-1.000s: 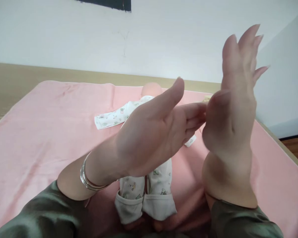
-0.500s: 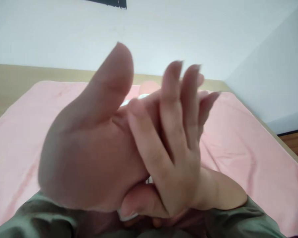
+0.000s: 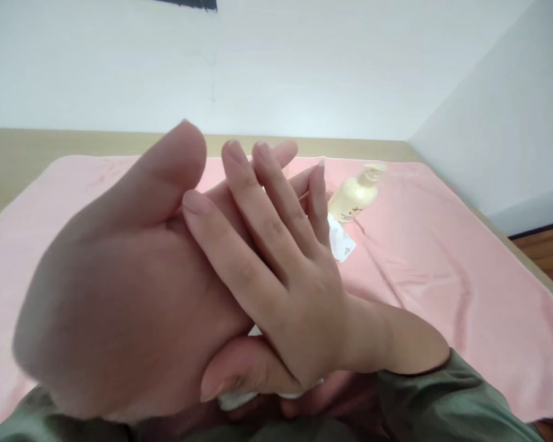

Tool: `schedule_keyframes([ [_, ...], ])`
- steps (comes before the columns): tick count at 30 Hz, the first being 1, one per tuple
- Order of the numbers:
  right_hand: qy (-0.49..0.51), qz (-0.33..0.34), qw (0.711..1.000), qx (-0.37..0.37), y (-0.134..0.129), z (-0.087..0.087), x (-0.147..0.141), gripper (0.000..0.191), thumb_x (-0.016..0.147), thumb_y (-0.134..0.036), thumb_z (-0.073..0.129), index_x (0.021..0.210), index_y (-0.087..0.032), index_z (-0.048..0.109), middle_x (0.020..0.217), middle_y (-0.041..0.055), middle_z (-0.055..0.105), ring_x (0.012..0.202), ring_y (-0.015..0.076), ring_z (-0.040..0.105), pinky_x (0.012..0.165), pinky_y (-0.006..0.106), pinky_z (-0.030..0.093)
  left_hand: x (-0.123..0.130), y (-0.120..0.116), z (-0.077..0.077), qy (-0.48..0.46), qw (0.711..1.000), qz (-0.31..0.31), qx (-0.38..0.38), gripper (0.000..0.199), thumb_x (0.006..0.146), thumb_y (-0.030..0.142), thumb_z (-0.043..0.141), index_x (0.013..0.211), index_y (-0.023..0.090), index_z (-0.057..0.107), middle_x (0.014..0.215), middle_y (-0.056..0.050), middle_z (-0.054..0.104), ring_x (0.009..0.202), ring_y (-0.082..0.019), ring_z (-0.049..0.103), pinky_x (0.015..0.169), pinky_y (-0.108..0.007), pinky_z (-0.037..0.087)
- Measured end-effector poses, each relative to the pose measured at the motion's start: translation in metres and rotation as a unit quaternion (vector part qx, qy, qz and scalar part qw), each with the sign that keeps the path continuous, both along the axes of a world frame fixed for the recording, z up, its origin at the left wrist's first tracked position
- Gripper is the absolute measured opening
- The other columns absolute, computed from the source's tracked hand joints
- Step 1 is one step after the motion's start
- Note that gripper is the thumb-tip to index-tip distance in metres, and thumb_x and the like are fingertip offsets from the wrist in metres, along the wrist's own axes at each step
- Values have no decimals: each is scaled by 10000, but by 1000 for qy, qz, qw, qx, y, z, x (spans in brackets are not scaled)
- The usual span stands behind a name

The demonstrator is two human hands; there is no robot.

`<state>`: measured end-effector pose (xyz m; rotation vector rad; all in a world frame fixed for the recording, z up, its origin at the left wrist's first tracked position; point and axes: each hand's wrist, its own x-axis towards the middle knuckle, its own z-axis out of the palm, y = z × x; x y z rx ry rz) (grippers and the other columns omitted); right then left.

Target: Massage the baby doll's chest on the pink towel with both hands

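My left hand (image 3: 124, 288) is raised close to the camera, palm up, its thumb stretched upward and its fingers pointing away to the right. Across that palm and finger bases lies my right hand (image 3: 299, 288), its long fingers straight and slightly apart, its thumb along the near edge of the left hand. Skin touches skin; no object shows between them. Beyond the right fingertips is a cream-coloured pump bottle (image 3: 357, 195), and beside it a white packet or sheet (image 3: 342, 240), partly hidden by my right hand.
A pink cloth (image 3: 424, 245) with creases covers most of the light wooden table (image 3: 32, 147). Bits of something white (image 3: 237, 400) show under my hands near the front. A white wall (image 3: 304, 67) rises behind, and another wall stands to the right.
Both hands have shifted left and a little lower. The right fingers now lie flatter across the left palm. The bottle and the white packet have come into view behind them.
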<state>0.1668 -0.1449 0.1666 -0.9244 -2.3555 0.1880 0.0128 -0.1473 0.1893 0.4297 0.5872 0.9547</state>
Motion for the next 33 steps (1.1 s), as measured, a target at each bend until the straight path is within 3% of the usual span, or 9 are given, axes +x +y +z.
schedule_keyframes([
  [2,-11,-2,999,40,5,-7,-1,671,896,-766,536,1500,-473,545,1594,-178,498,1604,356,172,1328,533,78,10,9,9,27,1000,0,1,685,945,715,274,1243,310,739,1250,88,777,1499,-311,295,1082,-527,459],
  [5,-29,16,998,52,10,-12,-1,681,906,-736,557,1521,-445,521,1622,-170,465,1610,318,194,1346,479,81,23,20,17,86,990,89,-62,874,990,612,-9,1211,231,745,1183,36,795,1479,-276,353,1078,-504,418],
  [8,-6,59,996,69,9,-16,-2,867,905,-652,646,1590,-153,465,1692,41,384,1611,333,232,1375,400,89,26,25,16,77,985,149,-33,809,1051,565,26,1237,231,740,1240,32,780,1422,-198,511,1093,-371,432],
  [10,8,72,995,69,7,-19,-3,916,903,-639,659,1588,-68,448,1700,96,353,1615,339,221,1382,392,114,24,26,13,77,982,170,19,728,1081,556,85,1277,257,719,1248,38,781,1374,-159,590,1106,-326,444],
  [15,3,54,998,17,4,-19,-6,704,875,-686,674,1509,-401,565,1609,-135,493,1622,276,200,1377,398,175,19,29,7,89,976,182,82,667,1095,565,101,1442,270,587,1280,37,775,1428,-159,557,1162,-296,448],
  [19,2,107,993,41,2,-10,2,676,1011,-598,493,1553,-196,525,1648,24,469,1621,184,258,1363,287,203,14,34,3,59,966,193,159,645,1106,516,72,1542,222,445,1380,-2,729,1414,-160,590,1178,-300,467],
  [22,-13,126,991,32,3,-8,5,558,1054,-558,413,1495,-257,575,1606,-16,533,1613,127,273,1361,296,210,9,38,0,75,950,219,208,606,1110,485,80,1569,223,375,1466,9,670,1461,-166,551,1203,-329,485],
  [27,59,182,981,33,9,-22,0,809,1059,-652,281,1533,-22,461,1640,177,466,1624,255,261,1359,428,232,12,40,-6,174,900,270,295,621,1097,418,-69,1555,230,307,1524,95,589,1427,-36,557,1213,-276,490],
  [33,104,79,991,-23,-14,-21,3,655,1087,-566,326,1599,-161,376,1660,87,457,1612,294,281,1364,470,244,36,29,-9,252,901,213,282,729,1046,382,-184,1594,248,276,1601,127,508,1528,-65,430,1254,-260,449],
])
